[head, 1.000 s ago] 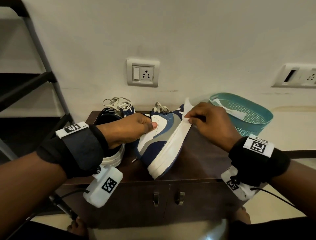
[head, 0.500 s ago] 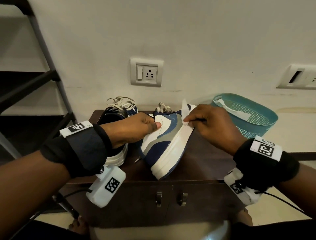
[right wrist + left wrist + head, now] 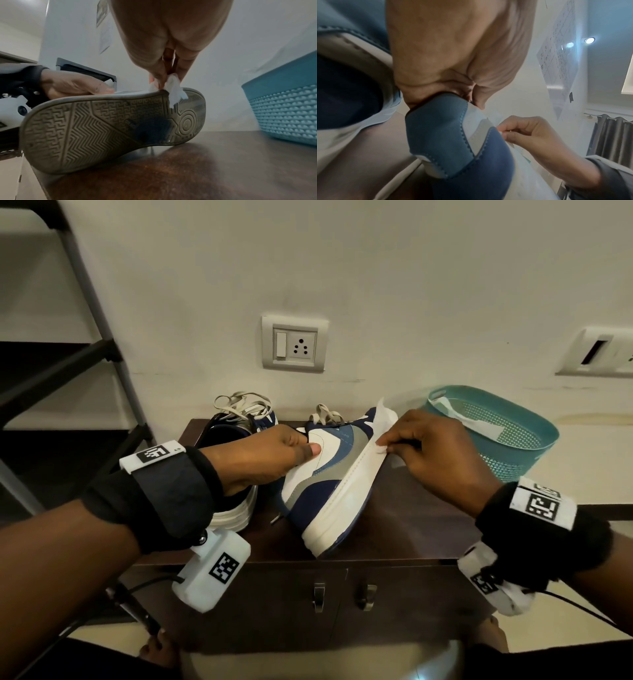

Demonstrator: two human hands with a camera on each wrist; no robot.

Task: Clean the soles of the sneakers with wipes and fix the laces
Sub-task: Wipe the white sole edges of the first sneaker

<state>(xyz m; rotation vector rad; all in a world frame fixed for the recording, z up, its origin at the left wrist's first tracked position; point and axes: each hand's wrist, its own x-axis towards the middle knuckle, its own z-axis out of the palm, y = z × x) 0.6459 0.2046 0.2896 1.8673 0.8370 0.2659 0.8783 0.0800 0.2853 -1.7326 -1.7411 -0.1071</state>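
Observation:
A blue, white and grey sneaker (image 3: 329, 474) lies tipped on its side on the dark cabinet top (image 3: 404, 529), its patterned sole (image 3: 96, 125) facing right. My left hand (image 3: 274, 453) grips the sneaker's upper (image 3: 447, 135) near the collar, thumb on the white side panel. My right hand (image 3: 435, 453) pinches a white wipe (image 3: 382, 440) against the white sole edge near the toe; the wipe (image 3: 173, 86) folds over the rim. The second sneaker (image 3: 236, 440) stands behind my left hand, its pale laces (image 3: 243, 402) loose on top.
A teal plastic basket (image 3: 493, 433) with a white strip inside stands at the right on the cabinet. A wall socket (image 3: 293, 344) is behind the shoes. A dark shelf frame (image 3: 89, 344) rises at the left. The cabinet's two door handles (image 3: 339, 595) face me below the front edge.
My right hand with the wipe has slid a little back along the sole edge from the toe. The left hand keeps the same hold on the sneaker.

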